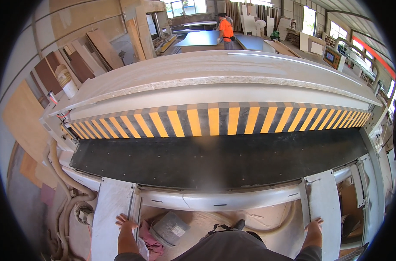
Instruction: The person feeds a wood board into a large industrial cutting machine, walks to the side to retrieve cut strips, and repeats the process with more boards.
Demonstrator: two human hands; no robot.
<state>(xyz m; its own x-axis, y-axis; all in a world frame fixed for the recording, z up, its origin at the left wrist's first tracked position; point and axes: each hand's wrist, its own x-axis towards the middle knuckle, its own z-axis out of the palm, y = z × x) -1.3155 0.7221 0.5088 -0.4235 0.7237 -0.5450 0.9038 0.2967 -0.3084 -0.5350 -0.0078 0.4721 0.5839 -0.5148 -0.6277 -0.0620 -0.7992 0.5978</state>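
My left hand (pixel 126 222) lies on the left pale metal support arm (pixel 110 204), fingers spread and nothing held. On the matching right support arm (pixel 324 195) rests my right hand (pixel 314 223), fingers stretched over its inner edge, also holding nothing. Both arms jut toward me from a wide panel-cutting machine. Its dark flat bed (pixel 241 161) lies beyond my hands. Along the back of that bed runs a yellow-and-black striped guard beam (pixel 213 121), with a broad dusty pale cover (pixel 215 71) above it.
Below, between the arms, are a grey plastic bin (pixel 171 228) and a reddish cloth (pixel 151 243). Hoses (pixel 66 209) coil at left. A white bucket (pixel 66 82) stands on the machine's far left. A person in orange (pixel 226 29) is beside dark panels (pixel 200 38). A control screen (pixel 332 56) stands right.
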